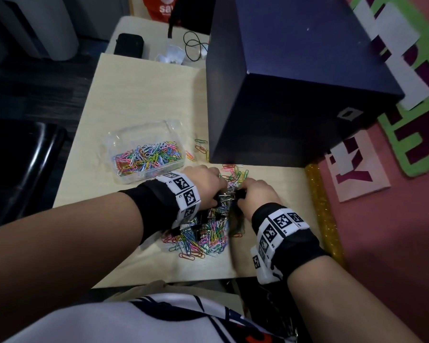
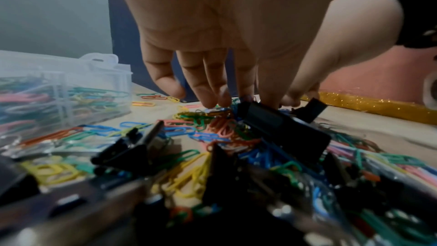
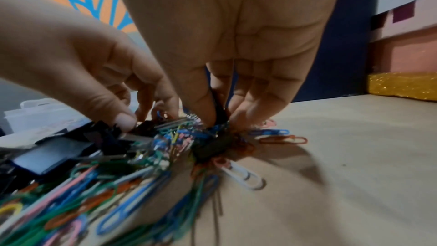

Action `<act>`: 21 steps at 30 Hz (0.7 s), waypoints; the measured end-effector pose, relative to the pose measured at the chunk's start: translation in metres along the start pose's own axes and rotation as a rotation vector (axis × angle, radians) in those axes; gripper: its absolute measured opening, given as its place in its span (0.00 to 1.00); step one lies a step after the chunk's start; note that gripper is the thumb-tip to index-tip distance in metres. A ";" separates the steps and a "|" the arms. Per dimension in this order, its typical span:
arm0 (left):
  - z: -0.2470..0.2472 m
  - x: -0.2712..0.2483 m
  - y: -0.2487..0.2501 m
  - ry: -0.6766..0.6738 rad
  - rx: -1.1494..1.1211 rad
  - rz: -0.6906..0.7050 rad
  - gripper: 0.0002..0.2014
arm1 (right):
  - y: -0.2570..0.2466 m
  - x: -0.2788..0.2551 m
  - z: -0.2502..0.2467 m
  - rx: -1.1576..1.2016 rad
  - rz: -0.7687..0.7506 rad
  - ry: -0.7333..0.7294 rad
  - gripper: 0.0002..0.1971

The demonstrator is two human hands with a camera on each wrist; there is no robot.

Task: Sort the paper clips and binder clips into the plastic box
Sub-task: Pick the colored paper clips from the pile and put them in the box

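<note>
A heap of coloured paper clips (image 1: 206, 236) mixed with black binder clips (image 1: 198, 227) lies on the table in front of me. To its left stands the clear plastic box (image 1: 124, 134), its visible compartment filled with paper clips. My left hand (image 1: 218, 191) reaches down into the far end of the heap; in the right wrist view its thumb and curled fingers (image 3: 125, 119) pinch a black binder clip (image 3: 144, 128). Just to the right, my right hand (image 3: 220, 117) pinches another black binder clip (image 3: 218, 108) between thumb and fingers. The hands nearly touch.
A tall dark blue box (image 1: 282, 82) stands on the table right behind the heap. Loose paper clips (image 1: 200, 146) lie between it and the plastic box. A gold glitter strip (image 1: 322, 211) runs along the table's right edge. A black case (image 1: 128, 44) and cables lie far back.
</note>
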State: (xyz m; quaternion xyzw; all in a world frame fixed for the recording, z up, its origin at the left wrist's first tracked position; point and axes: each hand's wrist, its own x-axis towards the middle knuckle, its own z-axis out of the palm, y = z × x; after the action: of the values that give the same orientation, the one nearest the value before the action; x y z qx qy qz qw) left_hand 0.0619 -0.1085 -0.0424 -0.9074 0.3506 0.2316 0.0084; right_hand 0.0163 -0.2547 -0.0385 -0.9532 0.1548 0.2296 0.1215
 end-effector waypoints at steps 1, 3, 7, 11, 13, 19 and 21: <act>-0.001 0.001 0.000 -0.008 0.012 -0.003 0.17 | 0.002 0.000 -0.003 0.011 0.006 0.018 0.18; -0.002 0.002 -0.002 -0.011 0.030 -0.024 0.15 | 0.006 0.002 -0.006 0.051 0.030 0.063 0.16; 0.000 0.002 0.001 0.048 0.009 -0.064 0.23 | 0.015 0.007 -0.014 0.202 0.120 0.208 0.13; 0.000 0.006 0.007 0.015 0.057 -0.092 0.26 | 0.021 0.006 -0.014 0.241 0.198 0.350 0.16; -0.001 0.007 0.008 0.020 0.054 -0.086 0.22 | 0.022 0.006 -0.011 0.179 0.158 0.415 0.16; -0.002 0.006 0.006 0.053 -0.025 -0.120 0.24 | 0.010 0.005 -0.001 -0.082 0.067 -0.171 0.22; -0.005 0.006 0.002 0.091 -0.069 -0.114 0.23 | 0.008 0.002 0.005 -0.117 0.040 -0.153 0.22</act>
State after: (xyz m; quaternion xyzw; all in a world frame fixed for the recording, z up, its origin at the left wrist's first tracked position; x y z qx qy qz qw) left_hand 0.0659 -0.1148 -0.0405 -0.9352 0.2902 0.2014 -0.0255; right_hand 0.0126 -0.2613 -0.0451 -0.9352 0.1502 0.3125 0.0724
